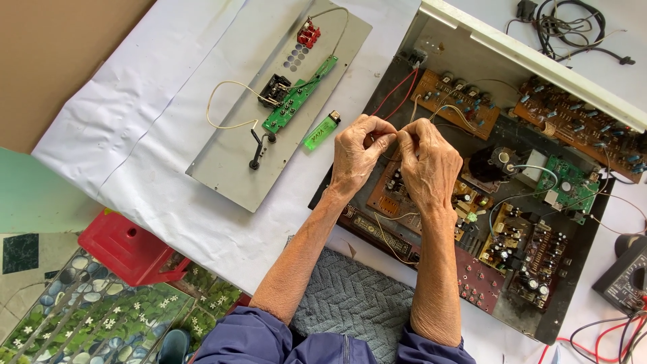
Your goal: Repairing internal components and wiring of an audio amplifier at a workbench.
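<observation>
**Over the open chassis: both hands on the red wire**

Above the open amplifier chassis [539, 323] and its circuit boards [455, 101], I hold my left hand [357, 154] and right hand [428, 162] fingertip to fingertip. Both are closed, pinching the red wire [397, 91]. It runs up and away toward the rear corner; my left hand sits nearer that run. A green lighter [322, 131] lies just beside my left hand.

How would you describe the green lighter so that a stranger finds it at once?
Start at the grey metal panel lying left of the open amplifier chassis. Beside the panel's right edge lies the lighter, translucent bright green with a dark metal top, alone on the white paper.
</observation>
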